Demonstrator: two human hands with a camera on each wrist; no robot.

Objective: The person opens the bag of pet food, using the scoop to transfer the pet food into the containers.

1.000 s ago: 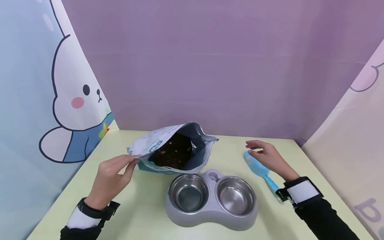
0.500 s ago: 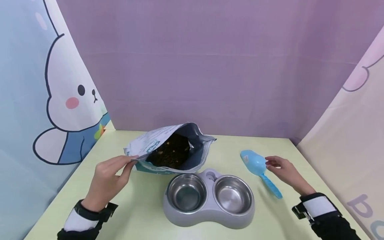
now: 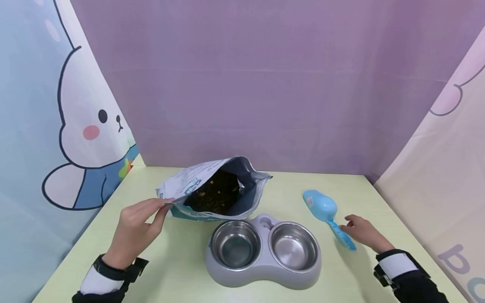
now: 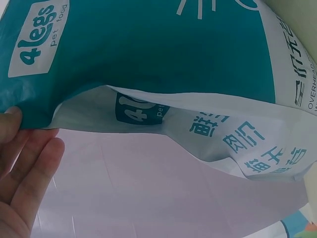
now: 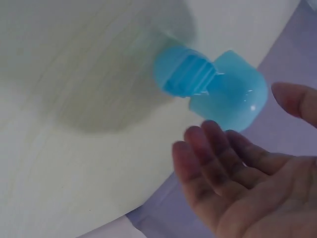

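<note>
My left hand (image 3: 138, 227) pinches the left corner of a pet food bag (image 3: 197, 180) between thumb and fingers. The bag's mouth gapes toward me, and dark brown food (image 3: 217, 192) shows inside. In the left wrist view the teal bag (image 4: 173, 49) carries the print "4legs pet food". A blue scoop (image 3: 323, 208) lies on the table at the right, its handle pointing toward me. Beside that handle hovers my right hand (image 3: 365, 233), holding nothing. The right wrist view shows its fingers apart and slightly bent, close to the scoop (image 5: 233, 94).
A grey double bowl stand (image 3: 265, 275) with two steel bowls stands in front of the bag. The pale yellow table (image 3: 170, 269) ends at a purple backdrop (image 3: 257, 92). Printed side walls close in on both sides.
My right hand has moved from above the scoop's head to the right and nearer to me, down beside the handle. The left hand keeps its pinch on the bag.
</note>
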